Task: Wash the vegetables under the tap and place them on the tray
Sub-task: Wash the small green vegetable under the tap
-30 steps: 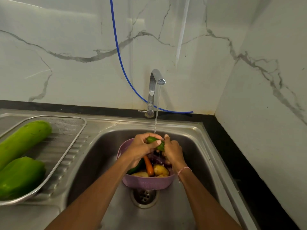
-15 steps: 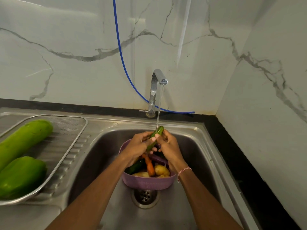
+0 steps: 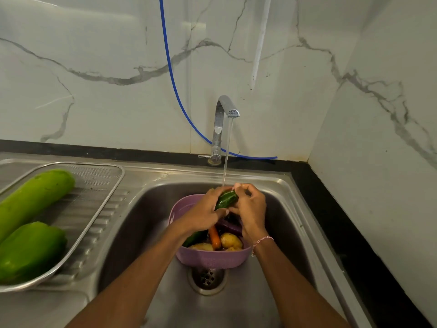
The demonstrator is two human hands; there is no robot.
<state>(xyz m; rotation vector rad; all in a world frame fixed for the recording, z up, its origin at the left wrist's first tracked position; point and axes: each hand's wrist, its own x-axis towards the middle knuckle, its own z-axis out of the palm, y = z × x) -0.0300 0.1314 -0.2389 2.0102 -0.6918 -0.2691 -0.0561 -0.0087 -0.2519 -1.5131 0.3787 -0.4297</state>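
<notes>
Both hands on one small cucumber [image 3: 225, 200], held over the purple basket [image 3: 212, 259] in the sink [image 3: 288, 209], toward the desk's back edge, right under the tap [image 3: 223, 124]. Left hand [image 3: 203, 213] is curled round its lower end w/ thumb on top; right hand [image 3: 251, 208] has bent fingers pinching the upper end, so both are closed on it and no hand is free. Water stream [image 3: 226, 162] lands at the upper tip, by the right fingertips. Vs 1 s ago: cucumber lay roughly level btw the hands. At 0.5 s ago it was tipped up steep, tip poking into the stream. Now it's back on a slant and more covered by the hands. Reads as turning + rubbing, i.e. mid-wash for this piece, not yet headed to the tray. Tray [image 3: 113, 192] sits on the drainboard at the desk's left edge w/ two big green veg [image 3: 33, 200] in it, well apart from the hands. Basket holds a carrot [image 3: 214, 237], potatoes [image 3: 231, 240], a purple eggplant [image 3: 230, 225] + another green veg partly hidden under the left wrist. Those are prob. unwashed, so the task looks early-to-mid. Next prob. carrying the cucumber left to the tray; wet skin = slip risk.
</notes>
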